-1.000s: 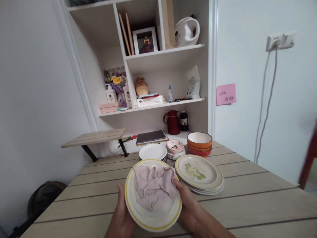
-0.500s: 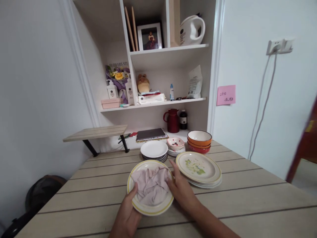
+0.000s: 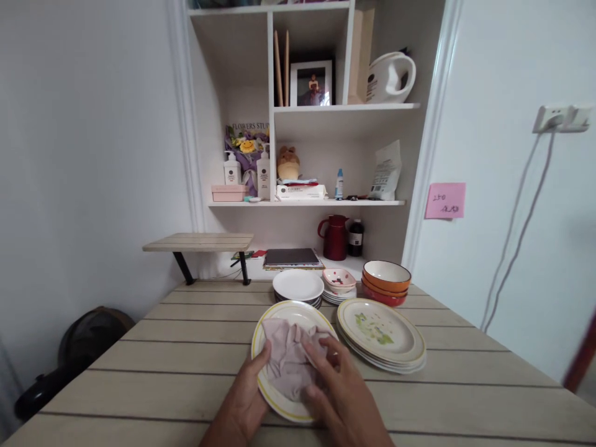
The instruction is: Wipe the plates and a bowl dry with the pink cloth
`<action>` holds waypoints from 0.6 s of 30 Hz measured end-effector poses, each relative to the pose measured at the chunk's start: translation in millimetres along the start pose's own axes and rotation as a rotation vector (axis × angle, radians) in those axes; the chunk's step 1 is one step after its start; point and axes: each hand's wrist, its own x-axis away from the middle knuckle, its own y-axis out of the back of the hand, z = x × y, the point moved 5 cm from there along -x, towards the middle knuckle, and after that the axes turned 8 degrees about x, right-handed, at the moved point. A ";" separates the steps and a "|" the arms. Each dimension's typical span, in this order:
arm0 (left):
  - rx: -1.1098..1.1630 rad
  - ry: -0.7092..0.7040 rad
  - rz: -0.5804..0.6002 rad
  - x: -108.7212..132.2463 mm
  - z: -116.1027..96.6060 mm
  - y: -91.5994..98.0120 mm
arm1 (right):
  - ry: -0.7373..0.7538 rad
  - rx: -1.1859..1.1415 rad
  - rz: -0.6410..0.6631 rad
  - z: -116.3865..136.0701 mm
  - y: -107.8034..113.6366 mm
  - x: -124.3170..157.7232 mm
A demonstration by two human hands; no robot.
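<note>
A white plate with a yellow rim lies on the wooden table just in front of me. A crumpled pale pink cloth rests on it. My left hand grips the plate's near left edge, thumb on the rim. My right hand lies on top of the cloth with fingers spread, pressing it onto the plate.
To the right sits a stack of floral plates. Behind stand a stack of white plates, small patterned dishes and orange and red bowls. Shelves with bottles, a red jug and a kettle back the table.
The plate has come down from a tilted hold to lie on the table. My right hand moved from the plate's right edge onto the cloth. The camera shifted left.
</note>
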 end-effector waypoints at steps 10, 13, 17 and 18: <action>-0.045 0.097 -0.041 1.7 10.3 -7.1 | 0.142 0.283 0.128 50.1 -10.8 -44.8; -0.024 0.074 -0.061 1.4 6.6 -6.8 | 0.103 0.344 0.042 39.5 -0.4 -70.1; -0.027 0.019 -0.049 -0.7 -2.0 0.1 | -0.009 0.437 0.029 4.4 8.3 -82.2; -0.033 -0.006 -0.047 -1.3 -5.6 3.1 | -0.028 0.449 0.049 -2.8 8.7 -80.3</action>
